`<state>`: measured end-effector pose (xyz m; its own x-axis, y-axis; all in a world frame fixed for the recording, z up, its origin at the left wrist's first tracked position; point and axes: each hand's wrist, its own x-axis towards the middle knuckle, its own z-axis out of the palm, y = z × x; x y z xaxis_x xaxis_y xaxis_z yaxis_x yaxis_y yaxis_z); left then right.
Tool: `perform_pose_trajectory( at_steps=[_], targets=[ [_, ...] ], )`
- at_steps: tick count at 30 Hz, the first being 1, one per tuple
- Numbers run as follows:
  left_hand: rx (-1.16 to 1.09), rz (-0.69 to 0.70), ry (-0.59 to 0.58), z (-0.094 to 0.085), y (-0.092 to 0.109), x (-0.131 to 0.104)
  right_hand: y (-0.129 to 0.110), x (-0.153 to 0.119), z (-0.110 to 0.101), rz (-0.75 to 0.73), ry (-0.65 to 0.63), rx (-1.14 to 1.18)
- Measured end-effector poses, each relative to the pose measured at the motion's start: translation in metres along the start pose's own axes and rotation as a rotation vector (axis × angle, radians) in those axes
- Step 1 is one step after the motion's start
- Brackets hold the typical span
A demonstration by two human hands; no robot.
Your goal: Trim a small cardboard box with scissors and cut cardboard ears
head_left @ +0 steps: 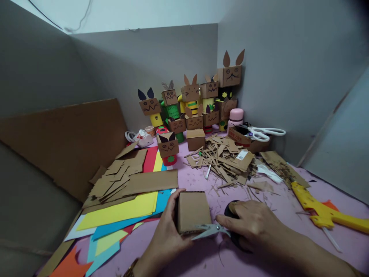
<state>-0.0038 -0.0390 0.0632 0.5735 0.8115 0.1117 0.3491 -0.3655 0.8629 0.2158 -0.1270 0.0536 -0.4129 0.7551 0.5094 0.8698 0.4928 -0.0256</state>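
My left hand (169, 227) is wrapped round a small cardboard box (193, 211) from its left side and near corner. In my right hand (253, 221) is a pair of scissors (215, 229) with black handles, fingers through the loops. The blades are parted and lie against the box's near edge, pointing left. Whether the lower blade is inside the cardboard I cannot tell. A thin dark strand (220, 254) lies on the pink table (201, 261) below the scissors.
Cardboard scraps (225, 157) are heaped behind the box. Cardboard pieces (121, 177) and coloured paper (121, 209) cover the left. A yellow glue gun (319, 209) lies right. Several cardboard animal figures (168, 146), a plain box (196, 139), a pink bottle (235, 117) and white-handled scissors (263, 132) stand farther back.
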Motion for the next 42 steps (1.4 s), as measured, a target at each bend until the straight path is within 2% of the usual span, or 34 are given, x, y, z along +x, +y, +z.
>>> perform_pose_trajectory(
  at_steps=[12,18,25,42],
  targets=[
    [-0.006,0.021,-0.016,0.0007,-0.0029,0.0002,0.0031,-0.0006,-0.0015,-0.056,0.06,-0.041],
    [-0.006,0.033,-0.015,0.0022,-0.0002,-0.0004,-0.001,0.0012,-0.0001,-0.022,0.015,-0.041],
    [-0.032,0.015,-0.01,0.0042,-0.0007,-0.0001,-0.0004,-0.0001,0.0035,-0.03,0.061,-0.05],
    [-0.028,0.023,0.012,0.0059,-0.0032,-0.0017,-0.005,0.0025,0.0007,-0.025,0.049,-0.065]
  ],
)
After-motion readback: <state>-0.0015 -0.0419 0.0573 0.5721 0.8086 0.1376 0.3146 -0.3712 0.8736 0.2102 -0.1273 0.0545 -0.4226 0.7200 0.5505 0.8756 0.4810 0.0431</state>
